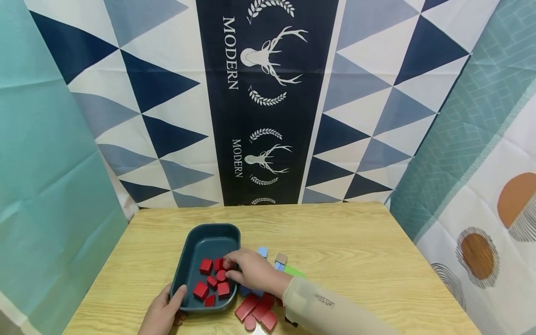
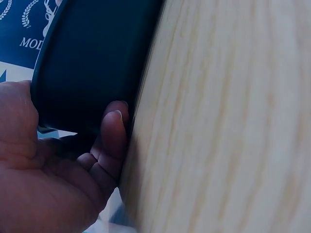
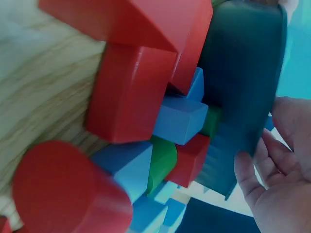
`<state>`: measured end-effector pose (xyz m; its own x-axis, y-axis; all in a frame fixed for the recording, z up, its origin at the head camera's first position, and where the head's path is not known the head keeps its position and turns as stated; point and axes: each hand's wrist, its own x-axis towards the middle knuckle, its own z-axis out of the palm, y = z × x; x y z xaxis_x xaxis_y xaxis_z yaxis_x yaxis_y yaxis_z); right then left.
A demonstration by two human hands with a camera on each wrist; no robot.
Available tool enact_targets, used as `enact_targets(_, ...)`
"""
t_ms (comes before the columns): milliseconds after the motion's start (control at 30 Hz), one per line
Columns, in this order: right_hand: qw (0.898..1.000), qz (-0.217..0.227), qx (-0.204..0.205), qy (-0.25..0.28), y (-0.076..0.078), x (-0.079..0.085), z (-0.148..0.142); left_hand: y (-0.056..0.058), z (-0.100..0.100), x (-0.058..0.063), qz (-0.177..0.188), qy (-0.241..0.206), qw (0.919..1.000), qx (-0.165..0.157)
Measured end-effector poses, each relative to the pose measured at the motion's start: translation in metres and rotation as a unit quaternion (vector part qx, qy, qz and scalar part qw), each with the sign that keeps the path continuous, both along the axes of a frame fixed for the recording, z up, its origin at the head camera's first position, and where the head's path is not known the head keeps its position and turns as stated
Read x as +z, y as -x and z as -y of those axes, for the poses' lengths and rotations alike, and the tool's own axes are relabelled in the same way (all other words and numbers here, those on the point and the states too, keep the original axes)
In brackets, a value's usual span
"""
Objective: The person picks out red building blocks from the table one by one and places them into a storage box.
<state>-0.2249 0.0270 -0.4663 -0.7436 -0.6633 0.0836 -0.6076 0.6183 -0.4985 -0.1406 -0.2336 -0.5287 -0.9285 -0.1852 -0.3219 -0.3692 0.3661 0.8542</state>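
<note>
A dark teal rectangular tray (image 1: 183, 260) stands on the table, with several red blocks (image 1: 201, 291) of mixed shapes inside. My left hand (image 1: 164, 309) grips its near left corner, thumb over the rim and fingers low against the outside, as the left wrist view also shows. Reaching over the tray's right wall, my right hand (image 1: 253, 271) has thumb and fingertips around a red block (image 1: 227, 264), partly hidden by the fingers. In the right wrist view that hand (image 3: 277, 170) is beyond the tray wall (image 3: 243, 82), and its fingertips are hidden.
Beside the tray's right side lies a loose pile: red blocks (image 1: 247, 307), blue blocks (image 1: 262, 251), a tan block (image 1: 281, 258) and a green piece (image 1: 294, 271). A green cylinder (image 3: 163, 162) lies among them. My right forearm covers part of the pile. A patterned cloth (image 1: 268, 116) hangs behind the wooden table (image 1: 343, 242).
</note>
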Motion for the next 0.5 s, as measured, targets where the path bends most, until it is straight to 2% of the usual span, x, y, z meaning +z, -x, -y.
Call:
enact_targets(100, 1.000, -0.020, 0.006, 0.011, -0.004, 0.002, -0.011, 0.000, 0.000, -0.001, 0.000, -0.002, 1.0000, 0.002)
enact_targets(267, 0.999, -0.043, -0.017, 0.025, -0.008, 0.008, -0.044, 0.000, 0.000, -0.001, 0.002, -0.006, 1.0000, 0.002)
enact_targets(400, 0.998, -0.028, -0.045, 0.036, -0.007, 0.012, -0.081, 0.000, 0.000, 0.000, 0.000, -0.005, 1.0000, 0.000)
enact_targets(500, 0.996, -0.017, -0.083, 0.038, -0.008, 0.013, -0.112, -0.001, 0.001, 0.000, -0.001, -0.003, 1.0000, -0.001)
